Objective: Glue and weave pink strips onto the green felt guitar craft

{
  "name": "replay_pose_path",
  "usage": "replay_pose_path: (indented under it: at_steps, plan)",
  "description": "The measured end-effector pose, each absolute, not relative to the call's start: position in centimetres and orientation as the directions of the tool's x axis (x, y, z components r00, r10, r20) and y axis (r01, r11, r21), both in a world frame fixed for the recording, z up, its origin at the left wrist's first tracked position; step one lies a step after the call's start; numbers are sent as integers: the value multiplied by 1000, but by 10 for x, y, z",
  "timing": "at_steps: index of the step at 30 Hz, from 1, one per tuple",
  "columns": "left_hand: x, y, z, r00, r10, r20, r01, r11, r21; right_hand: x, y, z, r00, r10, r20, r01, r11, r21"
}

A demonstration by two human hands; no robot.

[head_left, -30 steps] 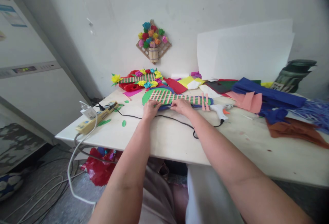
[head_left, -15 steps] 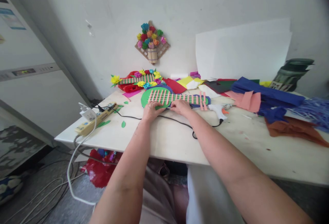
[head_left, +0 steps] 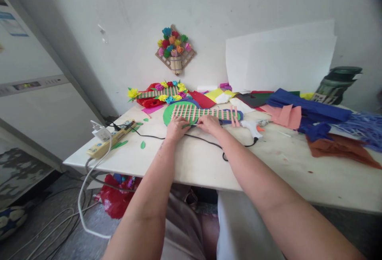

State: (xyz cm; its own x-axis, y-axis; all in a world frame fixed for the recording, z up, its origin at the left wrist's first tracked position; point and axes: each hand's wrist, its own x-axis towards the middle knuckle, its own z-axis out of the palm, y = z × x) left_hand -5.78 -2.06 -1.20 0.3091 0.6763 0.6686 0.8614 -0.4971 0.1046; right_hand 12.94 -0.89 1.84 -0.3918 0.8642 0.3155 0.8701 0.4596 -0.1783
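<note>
A green paper guitar shape (head_left: 193,113) with pink cross strips lies over a blue paper piece (head_left: 235,116) on the white table (head_left: 203,160). My left hand (head_left: 176,126) presses on the near edge of its round body, fingers curled over the rim. My right hand (head_left: 210,123) grips the near edge where the neck begins. A white glue gun (head_left: 251,128) lies just right of the neck, its black cord (head_left: 205,141) running under my right forearm.
A yellow power strip (head_left: 111,140) sits at the table's left corner. A finished flower-trimmed guitar craft (head_left: 159,92) lies behind. Coloured paper sheets (head_left: 304,110) pile at the right. White sheets (head_left: 280,59) lean on the wall. Green paper leaves (head_left: 143,144) are scattered nearby.
The green guitar shape has been shifted slightly left over the blue piece, so less blue shows under the body. Both hands stay at its near edge.
</note>
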Motion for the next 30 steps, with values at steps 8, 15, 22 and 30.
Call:
replay_pose_path:
  at_steps: [8, 15, 22, 30]
  plan:
    - [-56, -22, -10, 286, 705, 649, 876, -467, 121, 129, -6, 15, -401, 836, 374, 864, 481, -149]
    - [-56, -22, -10, 264, 713, 650, 879, -455, 142, 128, -9, 16, -411, 822, 393, 871, 482, -98]
    - [-46, -31, -2, 238, 746, 622, 931, -358, 74, 127, -10, 17, -380, 844, 379, 886, 450, -112]
    - [-46, -30, -3, 228, 747, 625, 942, -330, 51, 125, -8, 17, -348, 875, 338, 904, 409, -126]
